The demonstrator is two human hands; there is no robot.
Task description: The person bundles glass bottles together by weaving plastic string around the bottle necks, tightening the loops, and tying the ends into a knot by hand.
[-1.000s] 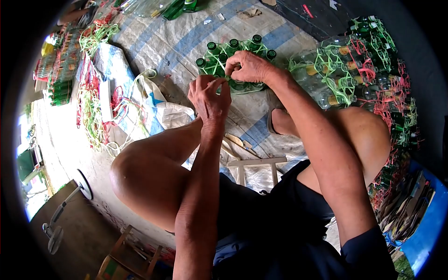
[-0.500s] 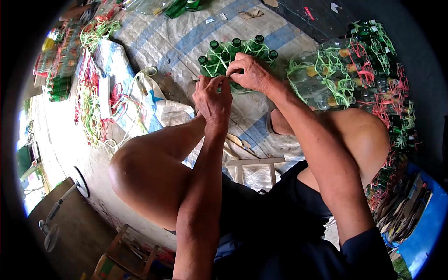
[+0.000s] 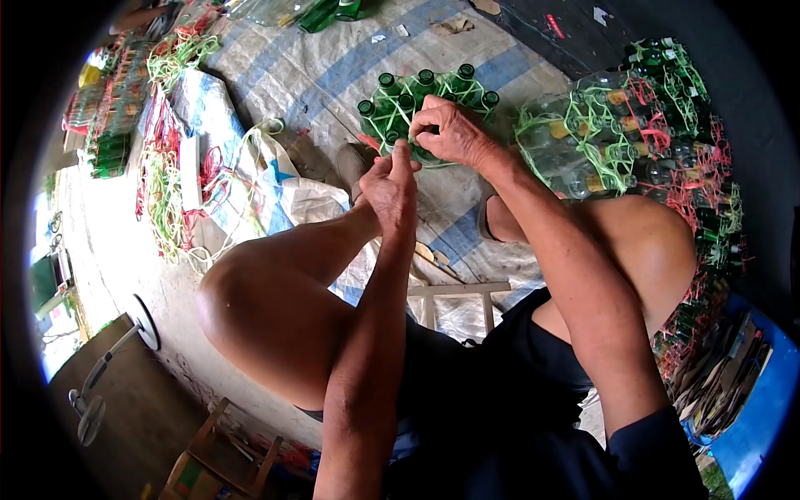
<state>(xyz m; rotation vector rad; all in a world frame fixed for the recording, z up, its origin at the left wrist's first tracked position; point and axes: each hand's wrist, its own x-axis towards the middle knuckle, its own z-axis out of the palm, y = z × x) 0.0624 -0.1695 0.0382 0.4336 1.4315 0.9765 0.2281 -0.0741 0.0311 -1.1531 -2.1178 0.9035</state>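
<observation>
Several green glass bottles (image 3: 468, 87) stand upright in a cluster on the ground sheet, laced together with light green twine (image 3: 450, 92). At the near side of the cluster, my left hand (image 3: 389, 185) is closed, its thumb and index finger pointing up toward the bottles. A narrow red-orange piece (image 3: 368, 142) shows beside its fingertips; what it is, I cannot make out. My right hand (image 3: 452, 132) is pinched shut over the near right bottles, at the twine. Its fingers cover part of the bottles, and the twine between the two hands is hard to see.
Clear bottles (image 3: 575, 142) bound with green and red twine stand at the right. Loose red and green twine (image 3: 167, 192) hangs at the left beside a white bag (image 3: 304, 200). A small wooden stool frame (image 3: 458, 289) lies between my legs. More green bottles (image 3: 321, 17) lie far ahead.
My left hand has drawn back slightly toward me and right, away from the bottles, and the red-orange piece has come into sight. My right hand stays nearly in place.
</observation>
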